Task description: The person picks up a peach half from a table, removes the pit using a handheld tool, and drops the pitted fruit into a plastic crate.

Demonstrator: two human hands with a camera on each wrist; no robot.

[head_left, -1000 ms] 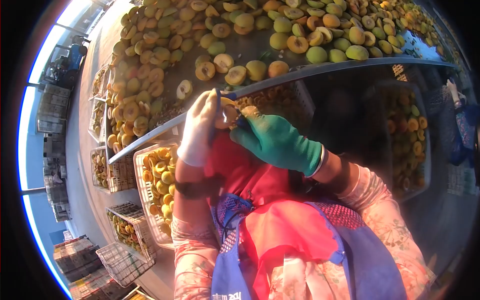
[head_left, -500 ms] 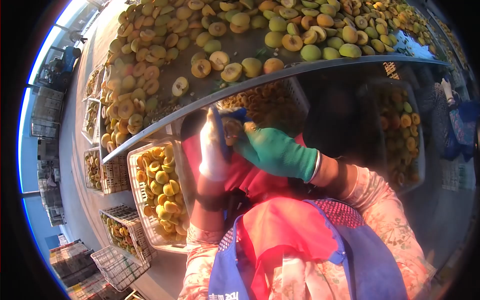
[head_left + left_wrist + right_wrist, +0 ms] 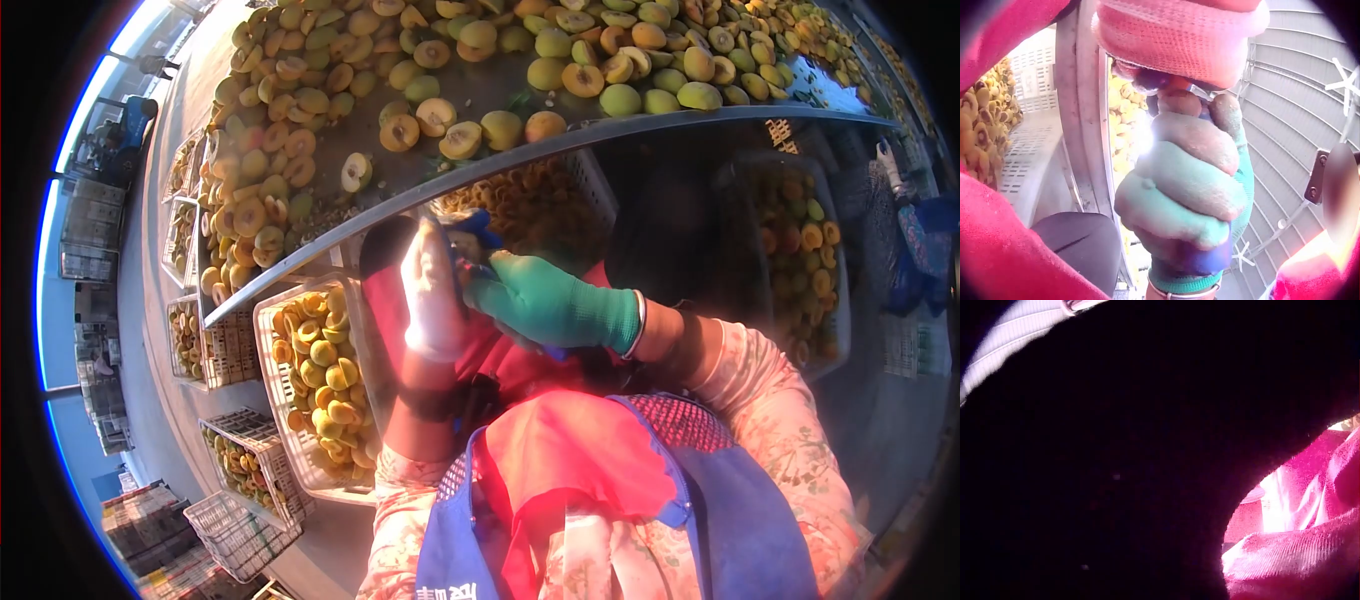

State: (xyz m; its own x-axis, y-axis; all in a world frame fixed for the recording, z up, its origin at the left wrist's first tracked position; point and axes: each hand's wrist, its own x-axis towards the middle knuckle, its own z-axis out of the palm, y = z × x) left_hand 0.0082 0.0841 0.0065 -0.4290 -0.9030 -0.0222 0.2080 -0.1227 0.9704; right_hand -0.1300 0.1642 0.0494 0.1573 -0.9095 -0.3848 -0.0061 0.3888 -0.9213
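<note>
The left hand [image 3: 432, 290], in a white glove with dark blue on the finger side, holds a peach [image 3: 464, 243] that its fingers mostly hide. Close against it is the right hand [image 3: 555, 300], in a green glove. In the left wrist view the green-gloved fingers [image 3: 1179, 169] curl round a blue handle [image 3: 1207, 257]. A sliver of metal [image 3: 1200, 92] shows above that fist, right at the left hand. The tool's working end is largely hidden. Mostly black, the right wrist view shows only pink cloth [image 3: 1304, 550] at its edge.
Halved peaches [image 3: 290, 100] cover the worktable, whose metal rim [image 3: 400, 205] runs just beyond the hands. A white crate [image 3: 262, 350] of peach halves stands at left, another crate [image 3: 850, 290] at right. Below the rim lies a crate of brownish pieces [image 3: 540, 200]. Another person [image 3: 920, 230] is at far right.
Both hands have drawn back from the table rim toward the body, still together. The peach, plainly visible earlier with shiny metal at it, is now mostly covered by the fingers.
</note>
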